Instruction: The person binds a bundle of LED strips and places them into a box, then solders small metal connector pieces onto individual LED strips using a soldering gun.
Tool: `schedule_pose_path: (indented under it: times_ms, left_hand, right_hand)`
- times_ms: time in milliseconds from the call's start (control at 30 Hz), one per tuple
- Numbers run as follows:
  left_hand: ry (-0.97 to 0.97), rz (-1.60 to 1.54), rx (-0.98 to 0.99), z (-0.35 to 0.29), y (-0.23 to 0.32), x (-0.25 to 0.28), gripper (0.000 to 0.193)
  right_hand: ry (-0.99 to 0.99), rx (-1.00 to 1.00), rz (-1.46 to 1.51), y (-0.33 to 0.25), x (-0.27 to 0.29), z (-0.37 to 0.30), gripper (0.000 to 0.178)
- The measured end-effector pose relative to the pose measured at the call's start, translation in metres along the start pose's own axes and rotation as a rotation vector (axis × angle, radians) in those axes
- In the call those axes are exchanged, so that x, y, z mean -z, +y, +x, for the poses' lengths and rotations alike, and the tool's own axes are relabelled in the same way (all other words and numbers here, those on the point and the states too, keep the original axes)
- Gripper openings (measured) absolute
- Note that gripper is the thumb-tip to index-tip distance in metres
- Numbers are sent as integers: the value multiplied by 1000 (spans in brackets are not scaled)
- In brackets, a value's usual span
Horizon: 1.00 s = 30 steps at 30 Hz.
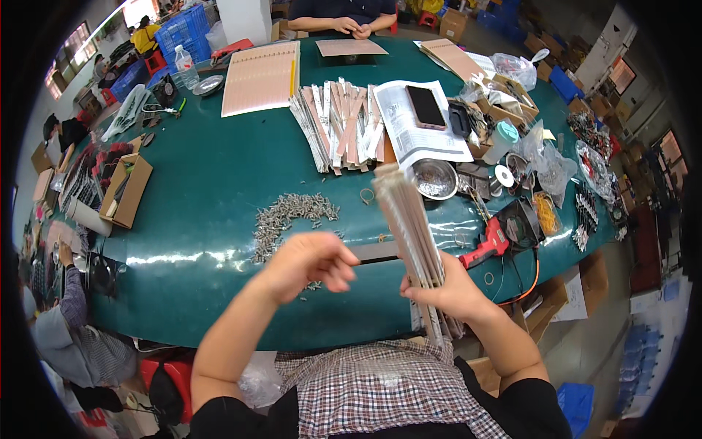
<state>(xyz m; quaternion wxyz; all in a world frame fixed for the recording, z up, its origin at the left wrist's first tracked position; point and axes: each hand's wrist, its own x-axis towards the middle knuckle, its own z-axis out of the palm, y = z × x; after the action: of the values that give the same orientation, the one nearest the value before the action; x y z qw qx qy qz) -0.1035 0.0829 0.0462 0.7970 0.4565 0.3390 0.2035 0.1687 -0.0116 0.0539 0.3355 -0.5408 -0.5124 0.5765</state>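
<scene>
While right grip (452, 291) is clamped around bundle of long flat strips (411, 227), step in hand seems bundle handling; next move probably calls for firm hold. Left grip (311, 263), loosely curled, apart from bundle, appears holding nothing. Beyond left grip: heap of small shiny metallic pieces (272, 221); farther beyond right grip, fanned strips (338, 128) on smooth green desk (190, 190).

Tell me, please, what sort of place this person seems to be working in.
Probably a small assembly workshop: a heap of small metal parts lies on the green table, the right hand grips a bundle of long strips, and stacked blue crates stand in the background.
</scene>
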Motion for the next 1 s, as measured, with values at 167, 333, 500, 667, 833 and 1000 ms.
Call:
schedule_pose_path:
  times_ms: [167,333,500,667,833,1000]
  left_hand:
    - [156,528,-553,21,-52,-66,22]
    - [263,618,-560,29,-61,-73,20]
    - [289,854,-628,32,-66,-68,18]
    - [260,1118,-888,42,-70,-69,18]
    - [567,1337,-1000,54,-58,-51,23]
    - [895,1262,-1026,74,-5,5,15]
  right_hand:
    - [-98,-210,258,15,-3,13,59]
    - [-161,-255,324,21,-5,11,62]
    - [-203,-233,353,26,-1,11,59]
    - [-205,-313,338,30,4,12,60]
    - [-220,-305,341,28,10,5,68]
    - [-283,-288,191,34,14,0,69]
